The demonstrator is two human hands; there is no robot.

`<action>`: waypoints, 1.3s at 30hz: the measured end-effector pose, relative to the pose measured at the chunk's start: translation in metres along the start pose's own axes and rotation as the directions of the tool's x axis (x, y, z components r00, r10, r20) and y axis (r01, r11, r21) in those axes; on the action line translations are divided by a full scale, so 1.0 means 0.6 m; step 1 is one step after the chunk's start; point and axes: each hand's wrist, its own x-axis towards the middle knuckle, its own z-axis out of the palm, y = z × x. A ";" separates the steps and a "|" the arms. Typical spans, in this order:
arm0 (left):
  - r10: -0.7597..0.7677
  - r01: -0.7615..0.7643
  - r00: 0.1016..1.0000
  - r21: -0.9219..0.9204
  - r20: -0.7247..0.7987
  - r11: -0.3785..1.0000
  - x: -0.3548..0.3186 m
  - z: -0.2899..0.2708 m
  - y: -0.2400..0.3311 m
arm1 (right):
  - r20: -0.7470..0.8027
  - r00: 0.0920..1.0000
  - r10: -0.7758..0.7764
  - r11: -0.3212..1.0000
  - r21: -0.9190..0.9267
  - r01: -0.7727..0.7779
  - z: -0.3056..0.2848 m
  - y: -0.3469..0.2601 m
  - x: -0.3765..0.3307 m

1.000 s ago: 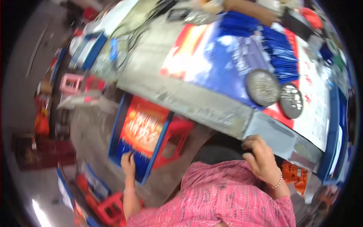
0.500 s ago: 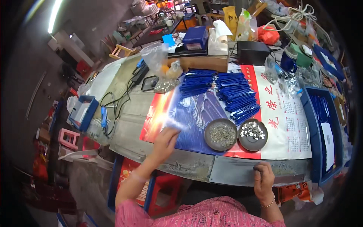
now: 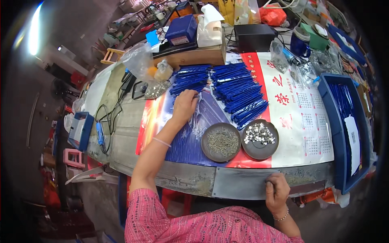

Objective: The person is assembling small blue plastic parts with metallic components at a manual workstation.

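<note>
Left hand (image 3: 184,106) is out mid-table, fingers curled down onto the loose blue strips (image 3: 190,83); can't tell if the grip has one pinched. Right hand (image 3: 276,193) is closed on the table's near edge (image 3: 243,184). I'd slide one strip free sideways, clear of the screw dish (image 3: 221,142).

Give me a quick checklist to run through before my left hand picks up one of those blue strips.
1. Left hand at the blue strips: ok, it rests at the near edge of the pile.
2. Strip already gripped: cannot tell, fingers hide it.
3. Dish of dark screws within reach: ok, just beside the forearm.
4. Dish of shiny pieces upright and filled: ok.
5. Right hand free: cannot tell, it sits on the table edge, fingers curled.
</note>
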 end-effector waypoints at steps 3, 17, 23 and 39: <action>-0.101 0.102 0.995 -0.028 0.020 0.994 0.004 0.006 -0.008 | 0.002 1.000 0.004 1.000 0.007 -0.004 -0.001 -0.002 0.000; -0.006 -0.006 0.991 0.090 0.136 0.996 -0.016 -0.005 -0.017 | 0.017 1.000 -0.014 0.998 -0.053 0.015 -0.001 -0.003 -0.004; -0.179 0.170 0.983 -0.200 -0.029 0.965 -0.069 -0.043 0.007 | 0.058 0.997 -0.049 0.993 -0.108 0.055 0.001 -0.005 -0.005; -0.576 0.502 0.708 -0.865 0.409 0.002 -0.377 -0.185 0.341 | 0.614 0.741 -0.272 0.676 -0.426 0.601 0.141 -0.036 0.206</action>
